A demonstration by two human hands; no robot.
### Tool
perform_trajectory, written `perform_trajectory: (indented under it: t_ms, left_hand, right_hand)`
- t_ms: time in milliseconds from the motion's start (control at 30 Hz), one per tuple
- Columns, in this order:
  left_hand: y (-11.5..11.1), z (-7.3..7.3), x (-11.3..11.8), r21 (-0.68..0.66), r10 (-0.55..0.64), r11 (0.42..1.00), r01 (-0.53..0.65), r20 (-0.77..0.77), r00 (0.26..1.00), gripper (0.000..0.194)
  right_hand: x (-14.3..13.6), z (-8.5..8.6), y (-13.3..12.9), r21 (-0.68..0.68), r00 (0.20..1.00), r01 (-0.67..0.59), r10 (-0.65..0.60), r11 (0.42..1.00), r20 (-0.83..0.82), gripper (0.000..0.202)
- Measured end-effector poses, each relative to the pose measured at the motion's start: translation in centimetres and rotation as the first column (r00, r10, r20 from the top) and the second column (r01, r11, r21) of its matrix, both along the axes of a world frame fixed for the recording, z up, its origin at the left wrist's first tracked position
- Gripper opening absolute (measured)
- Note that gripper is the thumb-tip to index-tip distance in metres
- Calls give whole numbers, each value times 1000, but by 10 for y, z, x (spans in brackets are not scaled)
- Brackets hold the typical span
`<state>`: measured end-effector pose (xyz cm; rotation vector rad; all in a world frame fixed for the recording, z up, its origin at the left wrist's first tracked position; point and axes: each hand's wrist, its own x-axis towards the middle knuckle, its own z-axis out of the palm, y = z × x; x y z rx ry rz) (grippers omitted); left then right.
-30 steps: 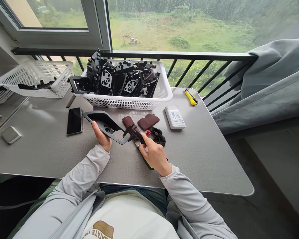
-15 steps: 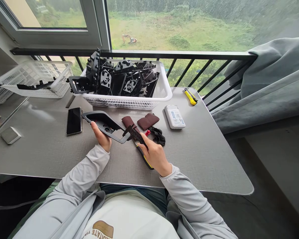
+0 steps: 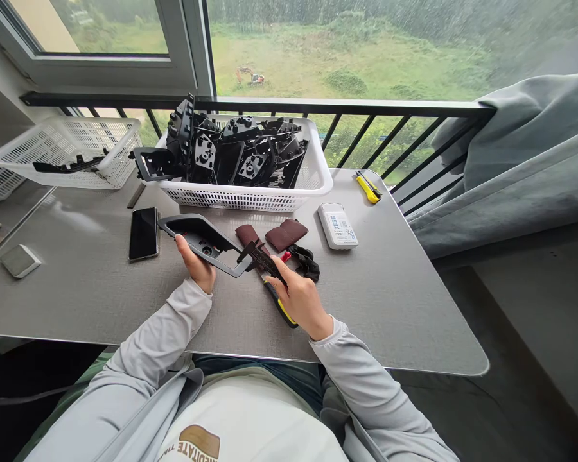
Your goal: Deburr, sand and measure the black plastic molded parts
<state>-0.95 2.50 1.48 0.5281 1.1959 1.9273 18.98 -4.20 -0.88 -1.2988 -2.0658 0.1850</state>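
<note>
- Left hand (image 3: 200, 269) clamped on one grey panel (image 3: 203, 241) above the table (image 3: 395, 301); right hand (image 3: 301, 298), at the panel's four o'clock, closed round one caliper (image 3: 263, 258), its jaws at the rim.
- Keep it square — light pressure should spare the rim.
- From the panel: two brown pads (image 3: 287, 235), three o'clock; one phone (image 3: 144, 234), nine.
</note>
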Motion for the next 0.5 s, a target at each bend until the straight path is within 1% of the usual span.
perform_trajectory:
  t_ms: [133, 233, 300, 333, 367, 433, 500]
  left_hand:
    - [0, -3, -3, 36, 6, 999, -8, 37, 999, 57]
    - [1, -5, -6, 46, -12, 999, 11, 23, 1000, 46]
    - [2, -6, -7, 32, -37, 999, 36, 19, 999, 42]
    - [2, -5, -7, 20, -53, 998, 53, 23, 998, 42]
    - [1, -5, -6, 8, -74, 997, 73, 30, 997, 41]
    - [-1, -5, -4, -22, -125, 992, 126, 53, 991, 40]
    - [-5, -6, 0, -66, -254, 964, 258, 67, 965, 40]
  right_hand:
    - [-1, 0, 2, -16, 999, 39, -40, 999, -20, 43]
    - [0, 3, 6, -24, 987, 130, -132, 991, -87, 41]
    - [1, 6, 7, -34, 972, 186, -189, 982, -143, 40]
    - [2, 7, 7, -31, 966, 195, -198, 980, -169, 40]
    - [2, 9, 6, -23, 964, 184, -185, 983, -189, 40]
    - [2, 10, 3, 1, 972, 101, -98, 995, -212, 41]
    - [0, 11, -1, 6, 978, -21, 22, 1000, -206, 41]
